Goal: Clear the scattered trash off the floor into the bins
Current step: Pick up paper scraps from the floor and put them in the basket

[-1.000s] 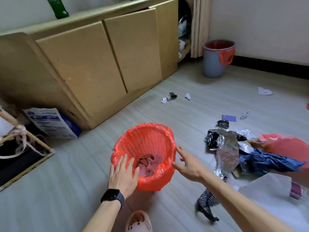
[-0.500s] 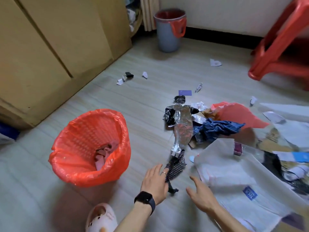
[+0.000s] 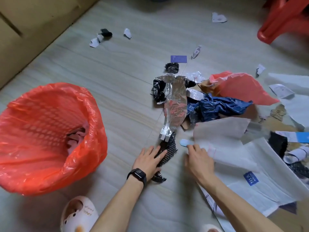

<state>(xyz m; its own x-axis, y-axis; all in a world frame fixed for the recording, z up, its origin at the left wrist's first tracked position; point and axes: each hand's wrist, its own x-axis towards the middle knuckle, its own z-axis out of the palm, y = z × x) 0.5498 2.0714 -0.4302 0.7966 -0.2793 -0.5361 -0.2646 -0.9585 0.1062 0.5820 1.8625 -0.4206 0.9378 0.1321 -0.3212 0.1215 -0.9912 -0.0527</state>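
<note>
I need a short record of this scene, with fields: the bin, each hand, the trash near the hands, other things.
bin: basket with red liner, left of the hands, some trash inside
left hand: flat on the black mesh wrapper, not closed on it
right hand: at the edge of the white sheet
trash nearby: foil wrapper, blue bag, red bag
other: red stool, slipper
</note>
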